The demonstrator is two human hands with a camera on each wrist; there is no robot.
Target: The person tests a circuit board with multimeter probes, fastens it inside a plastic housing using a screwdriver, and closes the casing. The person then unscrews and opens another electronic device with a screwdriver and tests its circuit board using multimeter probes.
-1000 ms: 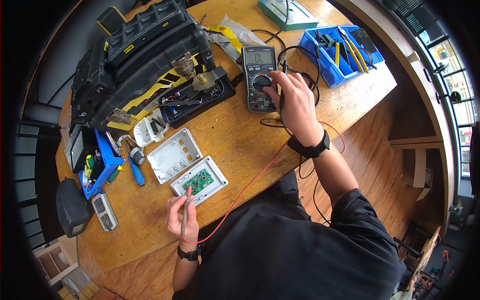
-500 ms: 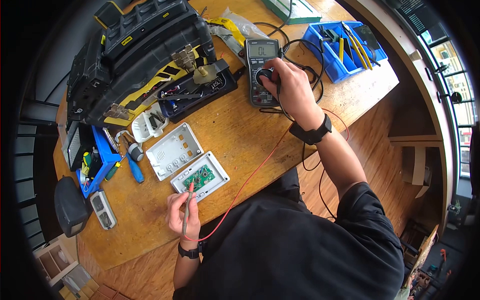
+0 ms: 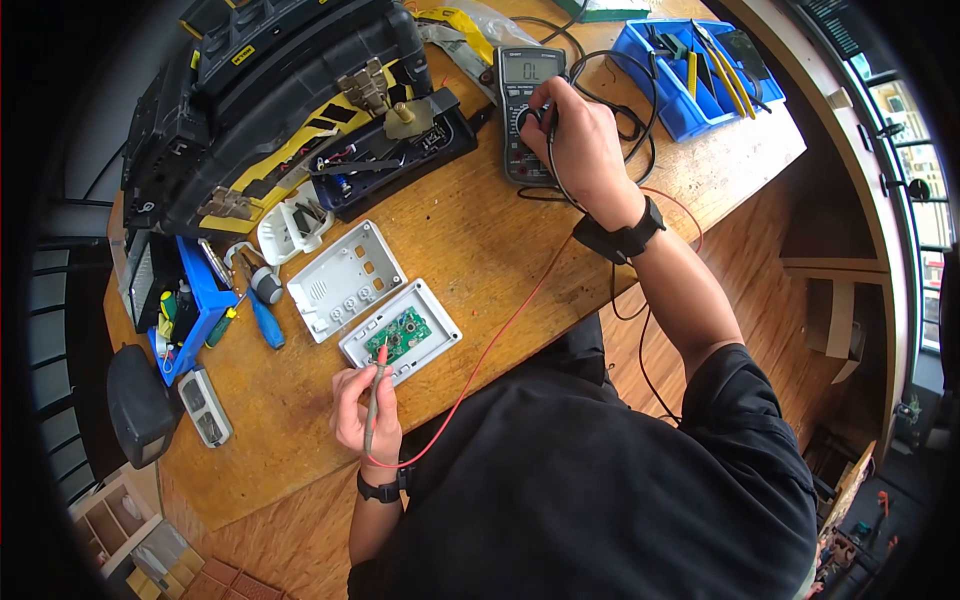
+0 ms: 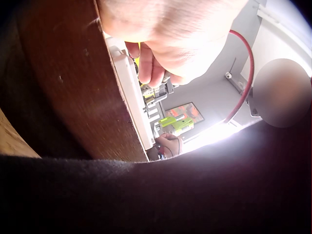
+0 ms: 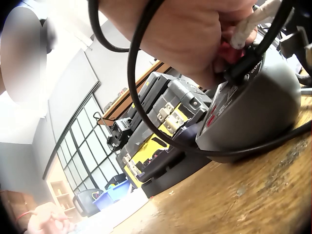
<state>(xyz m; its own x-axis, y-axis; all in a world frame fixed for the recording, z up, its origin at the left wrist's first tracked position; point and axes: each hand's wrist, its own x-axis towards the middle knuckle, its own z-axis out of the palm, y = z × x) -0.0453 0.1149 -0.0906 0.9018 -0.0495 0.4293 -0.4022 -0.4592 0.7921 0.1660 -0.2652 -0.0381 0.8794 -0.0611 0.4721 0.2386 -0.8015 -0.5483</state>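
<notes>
Evidently the opening-up is done: the pale cover lies beside the housing on the table, and the circuit board sits exposed in that housing. The left hand has its fingers curled round the red probe, its tip at the board, though contact cannot be confirmed. The right hand has its fingers grasping the dial of the multimeter, whose display shows "OL". Setting the meter looks underway; a numeric reading from the board seems to remain.
</notes>
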